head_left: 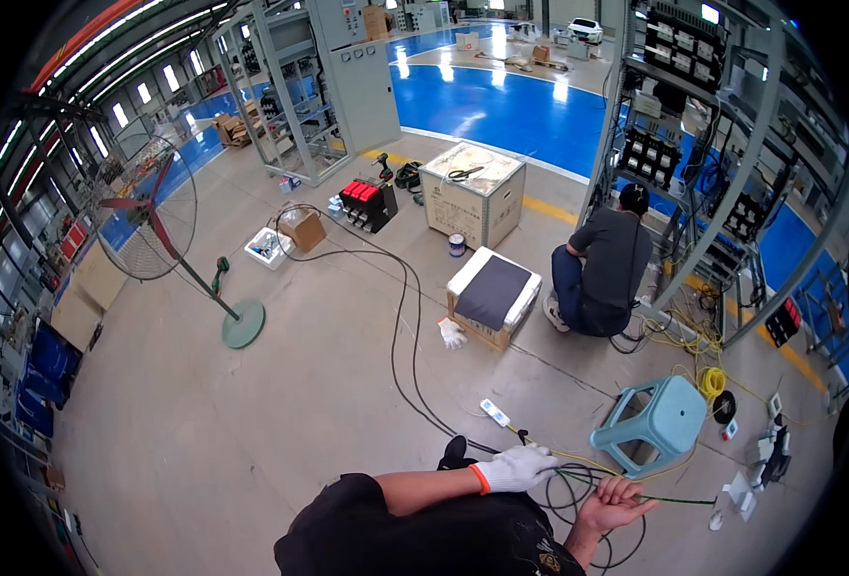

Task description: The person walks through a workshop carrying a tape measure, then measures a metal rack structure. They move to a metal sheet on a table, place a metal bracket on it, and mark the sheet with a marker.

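Observation:
My left hand [522, 468], in a white glove with an orange cuff, is closed where the black cable [415, 384] meets it. Loops of that cable [549, 499] hang between my hands. Bare, with curled fingers, my right hand [617, 505] grips a thin green wire [679, 499]. The wire runs from beside the glove, past my right fingers, to a free end on the right. Just beyond the glove lies a white power strip [495, 413] with a yellow cord. My palms' undersides are hidden.
A light-blue stool [660, 422] stands close on the right, near a yellow cable coil [711, 382]. A person [602, 259] squats at an open metal frame [780, 115]. Ahead are a low box [495, 296], a wooden crate [477, 197] and a fan [244, 324] at left.

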The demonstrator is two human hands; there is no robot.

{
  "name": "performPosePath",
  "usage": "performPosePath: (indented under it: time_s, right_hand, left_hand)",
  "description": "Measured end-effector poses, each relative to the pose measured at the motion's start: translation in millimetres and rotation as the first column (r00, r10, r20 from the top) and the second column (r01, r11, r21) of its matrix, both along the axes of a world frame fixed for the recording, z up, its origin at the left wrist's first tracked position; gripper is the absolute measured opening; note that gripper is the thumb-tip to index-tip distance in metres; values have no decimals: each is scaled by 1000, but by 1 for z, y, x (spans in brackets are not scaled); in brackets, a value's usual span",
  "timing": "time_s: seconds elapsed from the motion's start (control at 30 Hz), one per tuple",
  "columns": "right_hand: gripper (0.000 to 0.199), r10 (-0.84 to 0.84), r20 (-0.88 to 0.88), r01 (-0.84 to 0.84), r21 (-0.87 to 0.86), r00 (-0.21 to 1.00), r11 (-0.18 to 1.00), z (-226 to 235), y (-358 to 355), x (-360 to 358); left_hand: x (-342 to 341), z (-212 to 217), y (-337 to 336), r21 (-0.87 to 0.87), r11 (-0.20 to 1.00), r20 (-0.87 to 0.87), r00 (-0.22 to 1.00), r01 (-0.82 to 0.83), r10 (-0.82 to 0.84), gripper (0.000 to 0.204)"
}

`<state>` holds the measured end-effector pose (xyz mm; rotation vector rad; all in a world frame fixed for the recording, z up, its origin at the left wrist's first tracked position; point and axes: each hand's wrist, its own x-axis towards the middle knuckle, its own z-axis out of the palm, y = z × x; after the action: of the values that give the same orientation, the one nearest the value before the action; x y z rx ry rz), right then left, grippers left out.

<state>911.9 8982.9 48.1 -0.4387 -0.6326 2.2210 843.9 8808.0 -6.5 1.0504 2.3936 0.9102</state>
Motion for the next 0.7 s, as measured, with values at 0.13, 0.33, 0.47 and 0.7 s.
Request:
performPosePath:
  time_s: [0.13,0.33,0.47,0.7]
  right_hand:
    - [61,-7,2,7,-14,1000,1000,5,-3,-3]
    - [62,-2,-12,2,-26,1000,1000,1,-2,-4]
    - [62,14,-64,-12,29,998,999,-12,9,0]
    - [66,99,-103,-92,66,990,994,-21,11,0]
  left_hand:
    - [0,-1,1,-7,1000,10,1000,-24,24,29]
    - [0,-8,3,0,1000,12,1000,-25,25,30]
    - [-5,-3,7,55,998,-14,1000,16,-15,30]
    - [-5,-11,9,43,999,-10,1000,-12,12,26]
